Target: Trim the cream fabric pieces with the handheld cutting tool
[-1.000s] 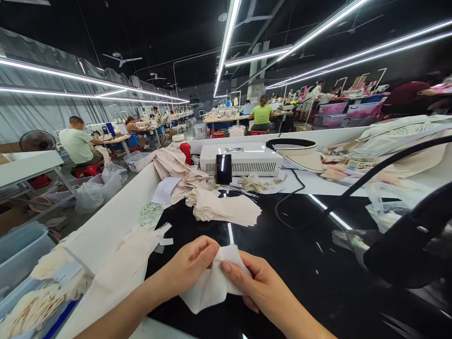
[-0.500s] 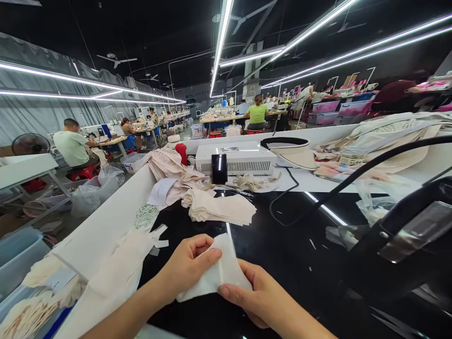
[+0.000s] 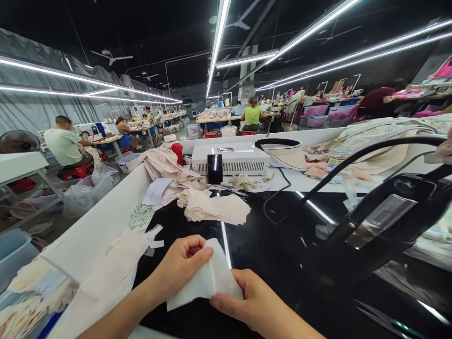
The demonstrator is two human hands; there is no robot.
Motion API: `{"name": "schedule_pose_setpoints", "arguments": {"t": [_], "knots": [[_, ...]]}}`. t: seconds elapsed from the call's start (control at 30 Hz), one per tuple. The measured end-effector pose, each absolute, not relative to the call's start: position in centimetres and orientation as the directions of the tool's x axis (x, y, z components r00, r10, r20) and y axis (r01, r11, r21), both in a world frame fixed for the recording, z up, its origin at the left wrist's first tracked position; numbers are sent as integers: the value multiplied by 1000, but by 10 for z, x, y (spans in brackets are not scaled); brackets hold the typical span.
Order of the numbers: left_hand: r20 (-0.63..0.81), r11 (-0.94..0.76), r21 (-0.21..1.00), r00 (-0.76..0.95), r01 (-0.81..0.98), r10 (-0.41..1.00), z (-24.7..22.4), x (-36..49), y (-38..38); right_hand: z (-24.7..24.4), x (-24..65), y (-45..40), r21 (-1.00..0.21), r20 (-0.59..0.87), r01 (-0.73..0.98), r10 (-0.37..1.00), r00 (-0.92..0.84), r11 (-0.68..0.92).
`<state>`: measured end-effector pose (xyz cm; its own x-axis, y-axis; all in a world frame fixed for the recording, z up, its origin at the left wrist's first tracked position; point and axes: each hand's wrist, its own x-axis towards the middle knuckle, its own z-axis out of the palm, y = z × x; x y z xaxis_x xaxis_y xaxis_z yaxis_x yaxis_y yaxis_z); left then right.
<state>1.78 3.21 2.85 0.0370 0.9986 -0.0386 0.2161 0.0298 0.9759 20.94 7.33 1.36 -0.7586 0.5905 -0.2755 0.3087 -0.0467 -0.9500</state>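
Note:
A small white piece of fabric [image 3: 205,280] with a pale strip along it is held up above the black tabletop [image 3: 261,245]. My left hand [image 3: 181,263] pinches its upper left part between thumb and bent fingers. Lower down on the right, my right hand [image 3: 250,299] grips it, thumb in front and the other fingers mostly hidden behind. Beyond the hands lies a stack of cream fabric pieces [image 3: 215,207]. More cream fabric [image 3: 113,263] rests to the left, beside my left forearm.
A black machine arm [image 3: 399,207] with a cable stands at the right. Behind are a white box [image 3: 231,157], a phone [image 3: 214,168], a visor [image 3: 286,153] and a red thread cone [image 3: 177,153]. Green elastic loops [image 3: 140,215] lie left. People sit at sewing tables farther off.
The view has shifted slightly, so the machine arm shows more fully. Both hands keep hold of the white fabric, which has tilted a little. At the right edge, part of another hand has appeared.

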Motion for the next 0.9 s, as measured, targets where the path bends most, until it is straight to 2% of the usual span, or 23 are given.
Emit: {"name": "schedule_pose_setpoints", "arguments": {"t": [0.2,0.47,0.63,0.7,0.77,0.8,0.87,0.9], "knots": [[29,-36,953,27,299,999,29,10,33,19,210,70,-952,-280,301,540,-793,-51],[36,-53,933,55,356,998,27,12,37,14,213,72,-951,-257,309,498,-828,23],[182,-189,868,62,460,981,39,10,45,15,214,77,-953,-229,300,571,-788,32],[269,-258,825,50,502,962,45,9,47,16,216,84,-951,-149,286,627,-764,121],[408,-377,724,82,577,909,47,9,45,17,219,93,-899,-26,319,693,-721,299],[502,-471,608,149,639,852,46,11,43,18,222,98,-864,33,342,718,-695,370],[630,-647,250,386,720,674,39,17,39,18,227,106,-749,118,434,745,-656,501],[630,-701,68,514,710,582,34,21,36,18,230,109,-677,141,490,750,-646,549]]}}
